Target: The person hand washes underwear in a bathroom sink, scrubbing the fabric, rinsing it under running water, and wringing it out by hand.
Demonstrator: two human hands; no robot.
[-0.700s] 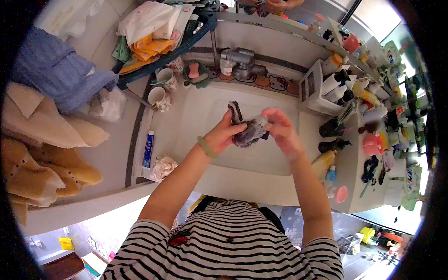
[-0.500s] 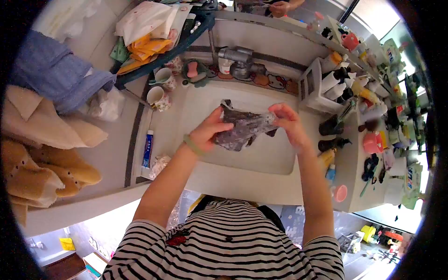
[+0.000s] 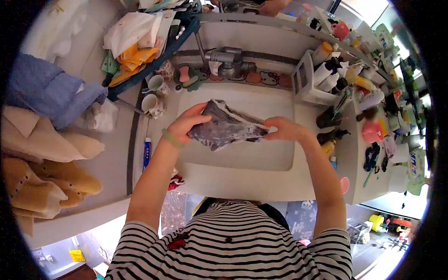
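Observation:
A small grey patterned cloth garment (image 3: pixel 226 128) with a pale edge is stretched sideways above the white sink (image 3: pixel 270 156). It looks wet, and its exact kind is hard to make out. My left hand (image 3: pixel 189 122) grips the left end, thumb on top, with a pale green bangle (image 3: pixel 172 138) on the wrist. At the other end, my right hand (image 3: pixel 283 129) pinches a corner between thumb and fingers. Beyond the garment, a grey faucet (image 3: pixel 229 63) stands at the back of the sink.
Two patterned cups (image 3: pixel 153 106) and a soap dish (image 3: pixel 189 79) sit at the back left. A toothpaste tube (image 3: pixel 147 154) lies on the left ledge. Bottles fill a white rack (image 3: pixel 311 81) at right. Towels (image 3: pixel 56 88) hang far left.
Both hands have shifted left in view and moved farther apart. The bunched garment is now pulled out wider and flatter, with its pale edge showing. The camera view has shifted slightly.

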